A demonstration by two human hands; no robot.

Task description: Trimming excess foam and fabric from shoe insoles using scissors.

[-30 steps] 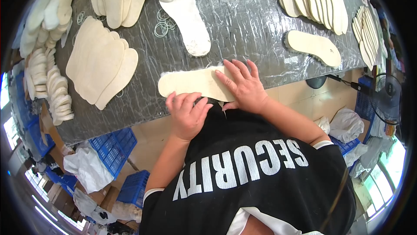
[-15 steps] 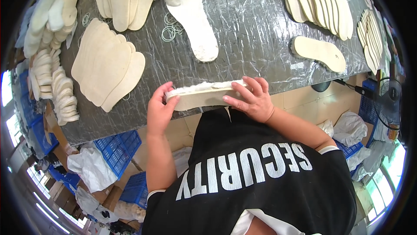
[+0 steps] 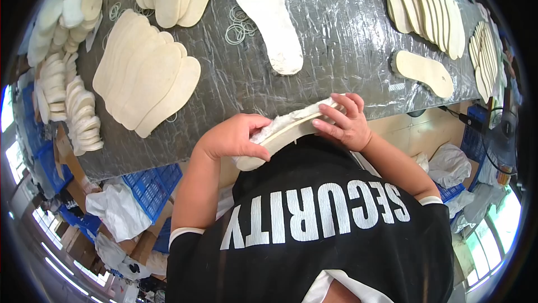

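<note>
Between my two hands, at the table's near edge, I hold a small stack of insoles [image 3: 292, 129], beige underneath with white fleece on the far side. It is tilted, its left end nearer to me. My left hand [image 3: 235, 137] grips that end with the thumb on the near side. My right hand [image 3: 346, 122] closes round the far right end, its fingers over the upper edge. Beyond my hands lies a white fleecy insole [image 3: 272, 22] with a folded-over top. A fanned pile of beige insoles [image 3: 143, 73] is on the left.
Pale green rubber bands [image 3: 240, 27] lie on the dark, film-covered table [image 3: 336, 34]. More insoles [image 3: 426, 8] fan out at the far right, near a single insole [image 3: 423, 72]. Bundled insoles [image 3: 81, 115] line the left edge. Blue crates [image 3: 151, 188] stand below.
The held insoles have turned from nearly level to a slant, left end nearer me and right end raised. My left hand has shifted right and its grip has turned. The view has moved slightly.
</note>
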